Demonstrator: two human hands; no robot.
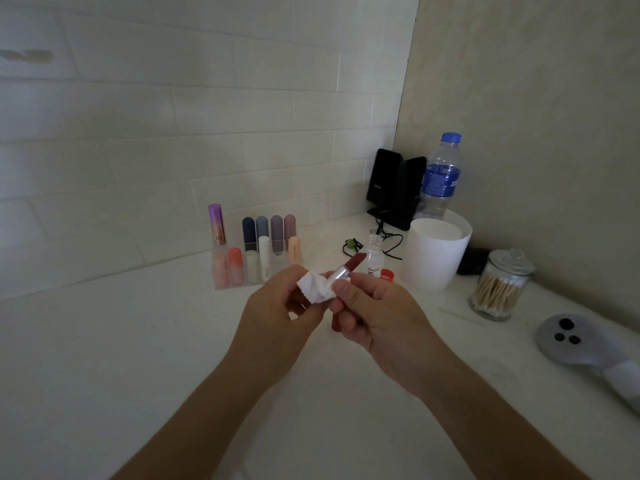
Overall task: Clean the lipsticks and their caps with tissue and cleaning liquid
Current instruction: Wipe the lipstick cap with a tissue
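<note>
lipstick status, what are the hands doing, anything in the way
Left hand pinches tissue against lipstick, at its silver collar. Right hand grips its base, bullet out. Uncapped small bottle stands just behind.

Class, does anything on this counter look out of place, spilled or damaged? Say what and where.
The small bottle behind the lipstick stands open and could spill, a red cap lying beside it. A thin stick lies loose on the counter left of the swab jar. No spill or damage shows.
</note>
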